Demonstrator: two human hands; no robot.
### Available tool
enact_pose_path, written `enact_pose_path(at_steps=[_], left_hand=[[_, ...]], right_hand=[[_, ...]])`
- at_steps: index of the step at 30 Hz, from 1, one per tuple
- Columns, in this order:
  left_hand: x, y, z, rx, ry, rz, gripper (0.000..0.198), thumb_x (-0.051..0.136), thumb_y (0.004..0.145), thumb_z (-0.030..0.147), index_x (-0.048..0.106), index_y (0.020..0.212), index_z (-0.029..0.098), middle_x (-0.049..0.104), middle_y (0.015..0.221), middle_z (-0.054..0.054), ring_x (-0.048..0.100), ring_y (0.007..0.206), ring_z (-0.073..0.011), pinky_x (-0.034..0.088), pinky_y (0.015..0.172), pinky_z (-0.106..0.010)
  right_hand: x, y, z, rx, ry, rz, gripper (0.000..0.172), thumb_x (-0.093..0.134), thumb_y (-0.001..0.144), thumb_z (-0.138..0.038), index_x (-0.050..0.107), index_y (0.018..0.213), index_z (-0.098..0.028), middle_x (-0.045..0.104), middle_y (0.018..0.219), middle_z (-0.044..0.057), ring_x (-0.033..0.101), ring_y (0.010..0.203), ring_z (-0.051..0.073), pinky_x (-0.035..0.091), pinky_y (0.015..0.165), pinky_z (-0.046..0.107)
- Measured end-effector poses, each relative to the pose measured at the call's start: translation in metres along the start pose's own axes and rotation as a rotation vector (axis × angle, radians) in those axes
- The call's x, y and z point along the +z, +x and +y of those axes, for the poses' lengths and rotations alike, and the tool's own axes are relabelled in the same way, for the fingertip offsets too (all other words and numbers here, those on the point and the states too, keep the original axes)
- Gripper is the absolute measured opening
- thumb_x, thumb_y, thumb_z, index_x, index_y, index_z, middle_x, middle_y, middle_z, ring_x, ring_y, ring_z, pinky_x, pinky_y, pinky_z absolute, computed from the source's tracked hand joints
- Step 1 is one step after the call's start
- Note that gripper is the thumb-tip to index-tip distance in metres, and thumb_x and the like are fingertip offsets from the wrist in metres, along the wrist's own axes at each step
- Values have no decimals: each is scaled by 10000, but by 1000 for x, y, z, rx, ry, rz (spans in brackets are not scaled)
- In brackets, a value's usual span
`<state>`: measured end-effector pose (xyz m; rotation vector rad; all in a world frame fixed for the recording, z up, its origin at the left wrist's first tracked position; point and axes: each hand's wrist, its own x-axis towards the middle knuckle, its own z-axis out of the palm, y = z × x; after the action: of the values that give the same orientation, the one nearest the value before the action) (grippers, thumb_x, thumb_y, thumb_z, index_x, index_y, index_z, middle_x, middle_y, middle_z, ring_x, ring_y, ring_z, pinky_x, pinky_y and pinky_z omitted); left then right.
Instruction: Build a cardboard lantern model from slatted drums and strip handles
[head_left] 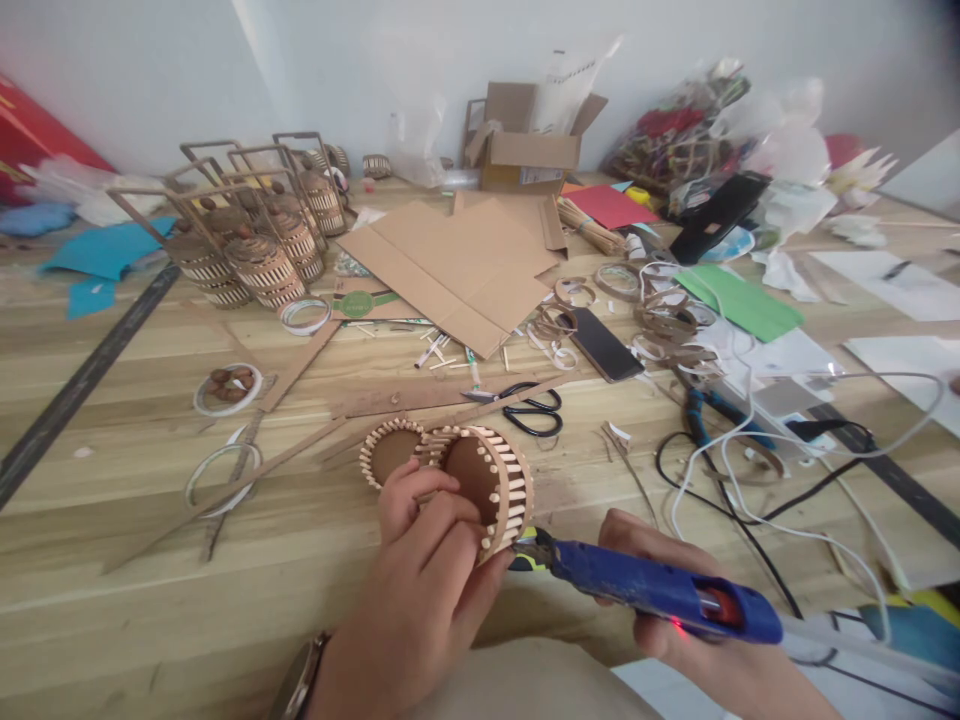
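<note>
My left hand (439, 580) grips a small round basket (512, 490) made of short pale sticks with a brown cardboard band around it. The basket is tilted, its hollow inside facing up and left. Just behind my fingers lies a second ring of sticks (390, 450) with a brown base; whether it is joined to the basket I cannot tell. In my right hand (667, 570) is a blue hot glue gun (660, 590), a red light glowing on its side. Its nozzle (534, 550) is at the basket's lower right edge.
Black-handled scissors (534, 408), cardboard strips (397, 395) and a phone (606, 345) lie ahead. Finished handled baskets (270, 265) stand at the back left. Large cardboard sheets (457, 265) cover the middle back. White cables (739, 420) and pliers (724, 415) are at right.
</note>
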<state>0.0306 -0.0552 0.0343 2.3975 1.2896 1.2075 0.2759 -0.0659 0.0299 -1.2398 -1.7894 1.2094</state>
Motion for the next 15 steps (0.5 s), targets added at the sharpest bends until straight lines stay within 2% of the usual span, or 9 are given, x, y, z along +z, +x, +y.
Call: enact_pose_path(at_steps=[4,9,15], left_hand=[[0,0,1,6,10,3,130,559,923,131,541,817,205,640,831,-33,549,994,-224,394,1044,-455],[0,-1,0,16,4,-10,130,577,909,118,535,817,200,639,838,-30,531,1010,-219,379,1060,-438],[-1,-1,1,15,5,-12,133,558,922,125,528,818,203,632,838,-29,530,1003,-221,364,1067,-442]], right_hand=[[0,2,-3,-30,-18,30,609,545,751,-803,567,626,-208,513,620,8,476,563,168,327,514,294],[1,5,-6,-106,-76,84,631,526,738,-821,509,570,-213,473,552,-25,459,508,152,372,566,311],[0,4,-4,-104,-135,110,633,499,731,-836,429,580,-224,422,559,-28,438,508,164,374,554,320]])
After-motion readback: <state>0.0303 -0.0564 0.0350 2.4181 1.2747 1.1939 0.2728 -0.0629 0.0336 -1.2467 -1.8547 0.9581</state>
